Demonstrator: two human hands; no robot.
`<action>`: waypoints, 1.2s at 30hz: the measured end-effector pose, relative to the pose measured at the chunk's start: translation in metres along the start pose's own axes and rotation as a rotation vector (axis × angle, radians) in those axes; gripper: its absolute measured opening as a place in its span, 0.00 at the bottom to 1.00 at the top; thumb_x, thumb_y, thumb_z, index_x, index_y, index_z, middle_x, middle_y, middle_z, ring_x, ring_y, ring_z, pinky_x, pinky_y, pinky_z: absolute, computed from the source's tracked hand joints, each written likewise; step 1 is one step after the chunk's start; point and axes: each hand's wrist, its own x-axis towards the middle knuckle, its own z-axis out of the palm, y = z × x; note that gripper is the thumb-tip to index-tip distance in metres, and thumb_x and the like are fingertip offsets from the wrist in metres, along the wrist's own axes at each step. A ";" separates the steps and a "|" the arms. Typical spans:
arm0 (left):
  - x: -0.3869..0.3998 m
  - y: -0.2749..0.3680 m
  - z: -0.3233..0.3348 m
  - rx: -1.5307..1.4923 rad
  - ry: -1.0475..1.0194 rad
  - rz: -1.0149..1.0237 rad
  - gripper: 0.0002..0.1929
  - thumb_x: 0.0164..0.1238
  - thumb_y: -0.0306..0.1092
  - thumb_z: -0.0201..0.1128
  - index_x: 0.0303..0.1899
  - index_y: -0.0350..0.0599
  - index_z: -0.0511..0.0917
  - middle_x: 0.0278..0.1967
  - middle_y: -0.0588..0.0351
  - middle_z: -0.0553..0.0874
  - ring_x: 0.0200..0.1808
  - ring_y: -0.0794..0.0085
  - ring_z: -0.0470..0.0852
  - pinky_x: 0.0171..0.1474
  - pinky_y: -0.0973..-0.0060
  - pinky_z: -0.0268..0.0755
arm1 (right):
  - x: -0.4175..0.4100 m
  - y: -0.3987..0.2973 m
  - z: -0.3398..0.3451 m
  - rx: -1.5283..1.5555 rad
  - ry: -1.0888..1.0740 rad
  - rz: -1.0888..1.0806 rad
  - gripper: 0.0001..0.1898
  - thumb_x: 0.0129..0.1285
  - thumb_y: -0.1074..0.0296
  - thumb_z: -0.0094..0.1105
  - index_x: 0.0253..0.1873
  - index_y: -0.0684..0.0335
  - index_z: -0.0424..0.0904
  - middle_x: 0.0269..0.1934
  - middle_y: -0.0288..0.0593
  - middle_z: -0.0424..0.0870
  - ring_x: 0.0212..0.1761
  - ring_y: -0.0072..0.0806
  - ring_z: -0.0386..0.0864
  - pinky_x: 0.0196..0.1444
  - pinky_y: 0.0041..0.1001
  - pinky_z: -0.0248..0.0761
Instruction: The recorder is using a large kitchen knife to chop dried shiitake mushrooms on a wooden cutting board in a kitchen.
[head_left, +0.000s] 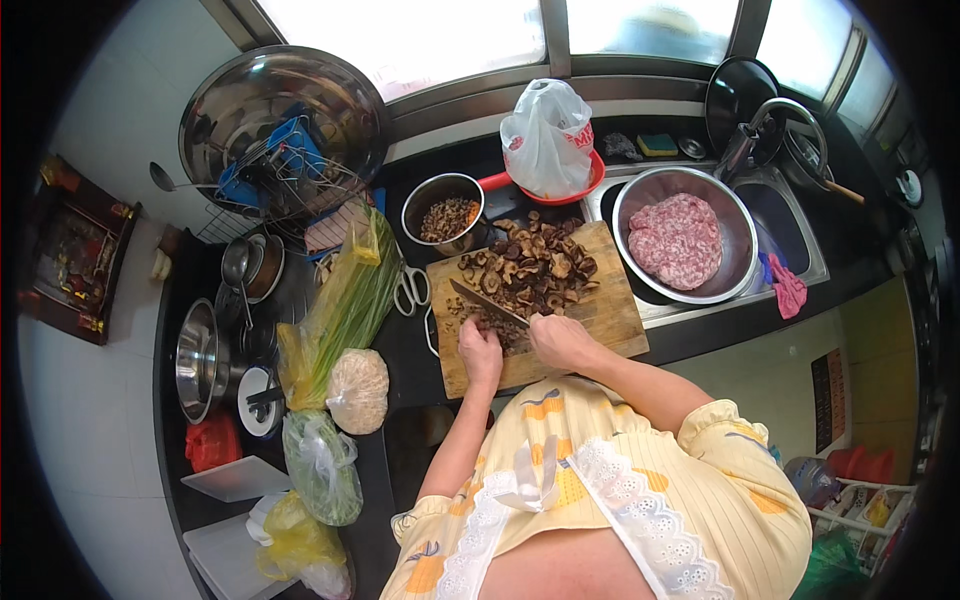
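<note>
My right hand grips a kitchen knife, its blade slanting up and left across a wooden cutting board. My left hand rests at the board's left part with bent fingers, close below the blade and beside finely chopped mushroom bits. Whether it pinches any of them cannot be made out. Beyond the knife, a heap of dark dried-looking mushrooms, many whole or in large pieces, covers the board's far half. Behind the board's left corner stands a steel pot with chopped brown and orange food inside.
Right of the board, a steel bowl of minced meat sits over the sink. White-handled scissors and bagged green vegetables lie left. A plastic bag stands in a red basin behind.
</note>
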 end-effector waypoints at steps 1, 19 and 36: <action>0.001 0.000 -0.001 -0.181 0.032 0.013 0.14 0.62 0.21 0.53 0.49 0.28 0.75 0.43 0.38 0.80 0.39 0.53 0.83 0.45 0.63 0.77 | -0.001 -0.006 -0.006 0.001 0.007 0.000 0.11 0.63 0.70 0.47 0.33 0.73 0.73 0.27 0.66 0.81 0.33 0.59 0.82 0.37 0.49 0.75; -0.021 -0.011 -0.020 -0.240 0.048 -0.074 0.14 0.64 0.18 0.46 0.49 0.28 0.73 0.42 0.44 0.75 0.33 0.62 0.81 0.40 0.70 0.75 | 0.008 -0.014 0.010 -0.128 -0.072 -0.085 0.10 0.59 0.71 0.47 0.34 0.70 0.77 0.29 0.62 0.83 0.32 0.53 0.84 0.35 0.43 0.79; -0.016 -0.007 -0.011 0.023 -0.092 0.125 0.20 0.59 0.18 0.47 0.54 0.27 0.72 0.46 0.36 0.75 0.44 0.47 0.79 0.52 0.58 0.70 | 0.010 0.006 0.011 0.020 -0.116 0.033 0.12 0.62 0.68 0.49 0.33 0.73 0.76 0.31 0.67 0.81 0.36 0.59 0.82 0.38 0.49 0.74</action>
